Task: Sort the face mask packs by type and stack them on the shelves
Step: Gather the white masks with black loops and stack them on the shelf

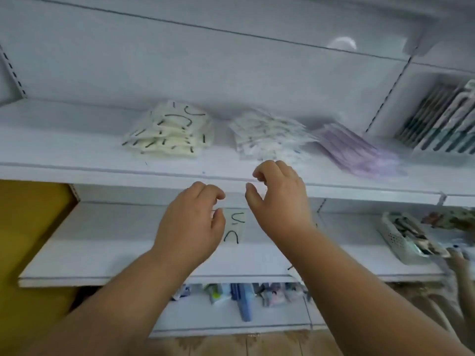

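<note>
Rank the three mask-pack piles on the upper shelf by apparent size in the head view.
1. Pale purple pack pile, though motion blur smears it.
2. Cream pack pile with black loops and clear white pack pile: too alike to rank.

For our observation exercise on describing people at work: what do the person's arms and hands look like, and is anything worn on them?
Both forearms are bare, with no sleeve in view. The left hand and right hand wear no gloves, and no watch, bracelet or ring shows. The fingers are bare too. The picture is slightly blurred, so fine details cannot be told.
</note>
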Available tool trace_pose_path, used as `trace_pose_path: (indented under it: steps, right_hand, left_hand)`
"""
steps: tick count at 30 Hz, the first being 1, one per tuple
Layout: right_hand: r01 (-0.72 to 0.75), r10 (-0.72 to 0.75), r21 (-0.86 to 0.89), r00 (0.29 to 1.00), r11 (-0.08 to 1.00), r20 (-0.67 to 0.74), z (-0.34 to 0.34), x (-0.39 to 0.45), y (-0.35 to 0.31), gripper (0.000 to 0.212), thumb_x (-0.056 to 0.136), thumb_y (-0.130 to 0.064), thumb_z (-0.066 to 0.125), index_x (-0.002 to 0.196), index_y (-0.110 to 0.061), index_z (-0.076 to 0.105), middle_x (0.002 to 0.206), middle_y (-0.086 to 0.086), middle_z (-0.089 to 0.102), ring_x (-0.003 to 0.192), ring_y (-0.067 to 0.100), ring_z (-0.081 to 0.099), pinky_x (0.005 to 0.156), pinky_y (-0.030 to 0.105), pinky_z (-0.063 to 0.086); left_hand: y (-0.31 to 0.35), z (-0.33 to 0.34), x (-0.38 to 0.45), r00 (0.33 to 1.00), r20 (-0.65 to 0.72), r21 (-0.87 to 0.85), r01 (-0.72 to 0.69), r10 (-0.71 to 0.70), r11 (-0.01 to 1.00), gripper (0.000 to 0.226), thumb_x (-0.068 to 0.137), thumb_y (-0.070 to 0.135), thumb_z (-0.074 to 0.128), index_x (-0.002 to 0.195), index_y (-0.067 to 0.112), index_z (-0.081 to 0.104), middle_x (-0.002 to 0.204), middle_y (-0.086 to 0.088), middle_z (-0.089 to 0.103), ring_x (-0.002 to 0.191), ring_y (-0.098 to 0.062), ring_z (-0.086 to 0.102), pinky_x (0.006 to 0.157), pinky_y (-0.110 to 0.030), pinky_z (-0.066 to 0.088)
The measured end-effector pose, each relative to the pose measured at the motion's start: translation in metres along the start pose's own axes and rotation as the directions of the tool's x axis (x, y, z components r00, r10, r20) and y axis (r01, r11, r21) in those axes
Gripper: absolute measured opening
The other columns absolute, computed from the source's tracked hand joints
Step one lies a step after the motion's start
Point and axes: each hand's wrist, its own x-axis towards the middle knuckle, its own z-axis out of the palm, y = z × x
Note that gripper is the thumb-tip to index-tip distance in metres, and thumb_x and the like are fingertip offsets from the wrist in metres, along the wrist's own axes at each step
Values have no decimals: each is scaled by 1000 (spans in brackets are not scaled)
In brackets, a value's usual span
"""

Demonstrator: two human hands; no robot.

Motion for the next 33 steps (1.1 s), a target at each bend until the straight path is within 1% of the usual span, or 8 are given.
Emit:
trace_pose_path:
  steps: [3, 9, 19, 24, 27, 29, 31, 33]
  right_hand:
    - [-73, 72, 47, 997, 996, 20, -12, -46, 31, 11, 87, -18, 68, 95, -15, 61, 91, -7, 55, 85, 15, 51, 79, 36, 45]
    - [-273, 274, -30, 947, 961, 165, 5, -106, 108, 12, 88, -23, 68, 97, -17, 62, 91, -11, 52, 86, 12, 50, 82, 37, 48]
    - [-512, 532, -168, 744, 842, 404, 56, -156, 247, 21, 89, -26, 68, 107, -17, 64, 100, -6, 55, 94, 17, 58, 81, 36, 51]
    - [-468, 512, -242, 623, 850, 591, 113, -158, 347, 34, 90, -33, 65, 121, -19, 60, 120, 1, 55, 109, 22, 57, 85, 32, 48]
    - [-280, 411, -306, 512, 910, 754, 153, -168, 401, 62, 89, -43, 66, 141, -18, 45, 146, 7, 41, 134, 27, 41, 104, 38, 43]
    - [-141, 389, -364, 388, 921, 835, 175, -175, 428, 87, 85, -57, 67, 151, -17, 27, 162, 12, 17, 150, 29, 17, 116, 45, 32]
    - [27, 356, -391, 359, 920, 863, 191, -183, 448, 95, 82, -66, 64, 152, -16, 21, 162, 12, 11, 151, 30, 9, 118, 49, 26]
    - [111, 281, -367, 455, 924, 845, 200, -193, 462, 80, 85, -58, 64, 146, -17, 32, 156, 11, 24, 147, 31, 18, 117, 47, 26]
  left_hand:
    - [18, 40, -30, 993, 122, 1, 6, -6, 1000, 25, 88, 15, 65, 112, 20, 65, 107, 3, 61, 94, -21, 61, 78, -36, 51]
    - [19, 129, -56, 919, 381, -23, 118, -100, 993, 26, 96, 25, 59, 121, 27, 60, 120, 8, 54, 104, -14, 56, 87, -28, 46]
    - [30, 259, -74, 769, 605, -23, 278, -208, 960, 27, 94, 24, 60, 121, 25, 61, 119, 5, 55, 106, -18, 57, 89, -33, 50]
    - [39, 324, -71, 725, 611, 37, 375, -318, 926, 29, 94, 20, 60, 123, 22, 61, 120, 2, 56, 106, -20, 57, 88, -37, 51]
    - [49, 362, -78, 672, 589, 97, 493, -450, 864, 28, 95, 23, 60, 123, 26, 59, 121, 7, 56, 106, -14, 58, 92, -32, 51]
    - [54, 391, -80, 618, 572, 95, 603, -539, 792, 23, 94, 22, 60, 116, 27, 60, 116, 10, 57, 104, -12, 58, 90, -26, 48]
    - [56, 418, -79, 499, 565, 43, 777, -657, 628, 14, 93, 20, 60, 105, 27, 61, 106, 8, 59, 98, -13, 59, 82, -23, 44]
    - [59, 438, -79, 237, 596, -143, 972, -768, 189, 9, 94, 16, 60, 98, 24, 62, 97, 1, 61, 84, -18, 59, 73, -28, 46]
